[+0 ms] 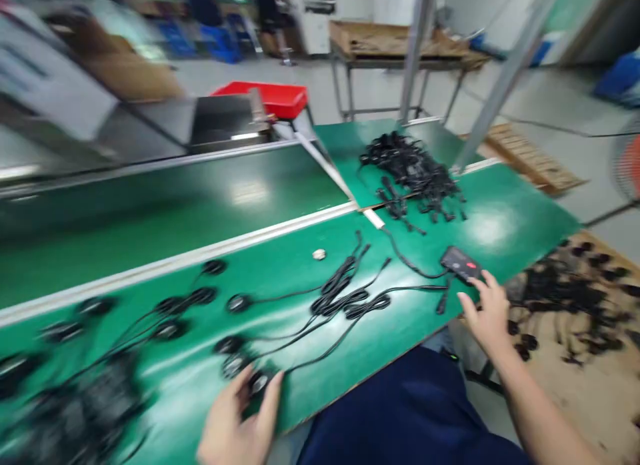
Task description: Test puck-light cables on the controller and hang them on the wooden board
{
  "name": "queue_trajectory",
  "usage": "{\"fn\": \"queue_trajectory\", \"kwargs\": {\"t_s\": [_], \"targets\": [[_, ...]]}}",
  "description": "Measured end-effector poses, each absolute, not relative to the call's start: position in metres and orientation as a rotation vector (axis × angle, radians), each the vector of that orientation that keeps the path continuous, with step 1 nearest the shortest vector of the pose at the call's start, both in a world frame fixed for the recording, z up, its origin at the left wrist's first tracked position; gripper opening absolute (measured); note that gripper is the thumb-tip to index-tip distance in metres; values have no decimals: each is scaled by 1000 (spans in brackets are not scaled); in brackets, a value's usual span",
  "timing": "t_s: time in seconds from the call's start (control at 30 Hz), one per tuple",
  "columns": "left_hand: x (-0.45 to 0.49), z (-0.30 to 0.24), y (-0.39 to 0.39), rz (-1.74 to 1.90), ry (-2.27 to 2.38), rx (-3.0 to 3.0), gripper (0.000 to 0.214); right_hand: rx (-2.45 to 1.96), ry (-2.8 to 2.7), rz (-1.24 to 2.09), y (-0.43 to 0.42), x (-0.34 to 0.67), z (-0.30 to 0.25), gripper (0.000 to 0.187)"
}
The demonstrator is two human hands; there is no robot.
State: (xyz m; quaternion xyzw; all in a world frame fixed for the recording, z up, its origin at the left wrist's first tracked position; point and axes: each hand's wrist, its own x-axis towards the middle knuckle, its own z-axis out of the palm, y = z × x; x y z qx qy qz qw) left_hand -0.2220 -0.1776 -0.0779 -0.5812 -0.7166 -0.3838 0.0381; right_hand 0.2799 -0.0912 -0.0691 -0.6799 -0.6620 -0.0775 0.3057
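Observation:
My left hand rests at the near edge of the green table, fingers curled round a small black round puck on a cable. My right hand reaches to the right edge, fingertips touching a black controller box with red buttons. Its cable runs left into coiled black cable bundles. Several more black round pucks on wires lie across the table's left part, blurred.
A heap of black cables lies on the far green table section. A green conveyor belt runs behind. A red bin stands beyond it. A box of black parts sits low to the right. A small white piece lies mid-table.

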Motion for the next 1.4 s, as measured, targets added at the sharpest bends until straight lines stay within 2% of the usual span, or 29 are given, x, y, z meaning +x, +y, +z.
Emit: {"fn": "queue_trajectory", "kwargs": {"t_s": [0.1,0.37,0.57,1.4], "targets": [[-205,-60,-176,-1039,-2192,-1798,47,-1730,-1796,-203,-83,289,-74,56],[-210,-64,-178,-1049,-2178,-1802,44,-1780,-1746,-176,-76,282,-77,71],[-211,-63,-176,-1045,-2149,-1833,40,-1833,-1710,-190,-78,279,-78,67],[-211,-63,-175,-1060,-2237,-1788,47,-1878,-1681,-206,-79,276,-78,62]]}}
